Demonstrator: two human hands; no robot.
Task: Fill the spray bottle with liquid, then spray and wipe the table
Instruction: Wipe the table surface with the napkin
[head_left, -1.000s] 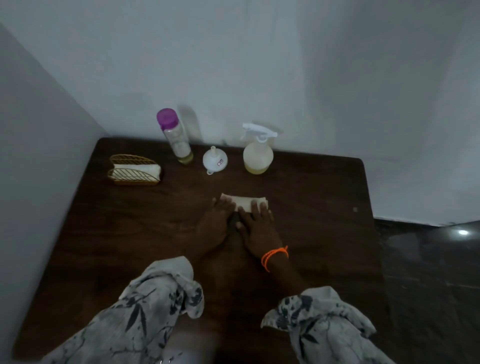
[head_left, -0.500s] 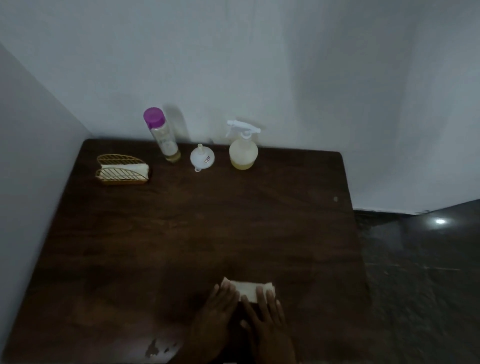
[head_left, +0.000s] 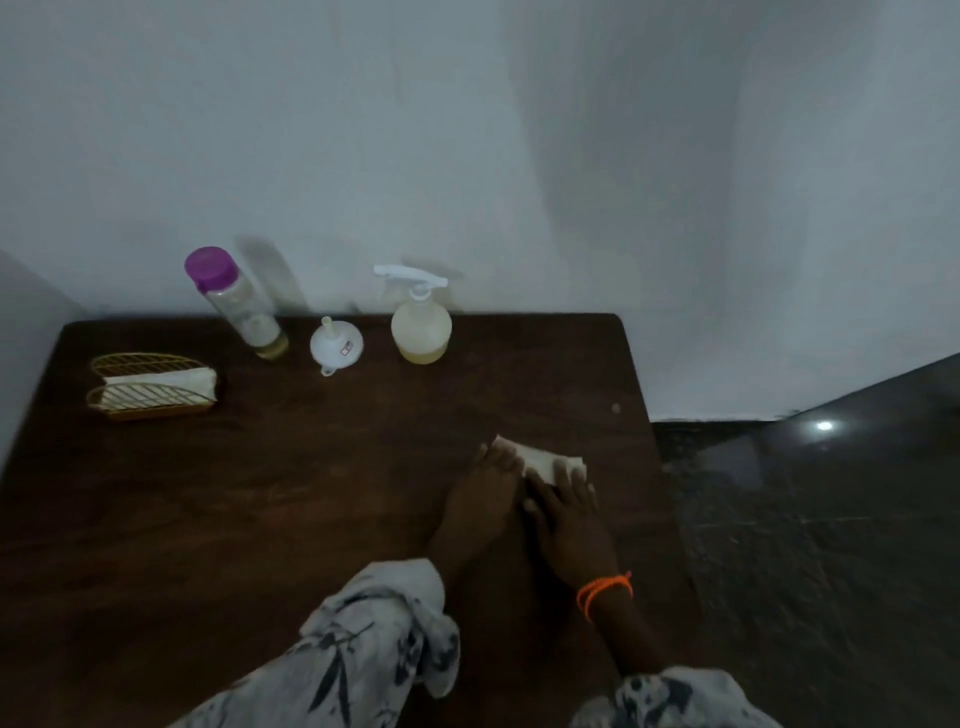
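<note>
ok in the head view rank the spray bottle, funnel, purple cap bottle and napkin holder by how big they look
1. napkin holder
2. purple cap bottle and spray bottle, too close to rank
3. funnel, smallest

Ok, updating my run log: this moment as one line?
phase: wiping | hands: left, right flat on cloth | spray bottle: standing at back

A plain room in a home, it seems: a dark wooden table (head_left: 260, 493) pushed into a corner of bare white walls (head_left: 467, 130), with dark polished floor tiles (head_left: 805, 519) beside it.
</note>
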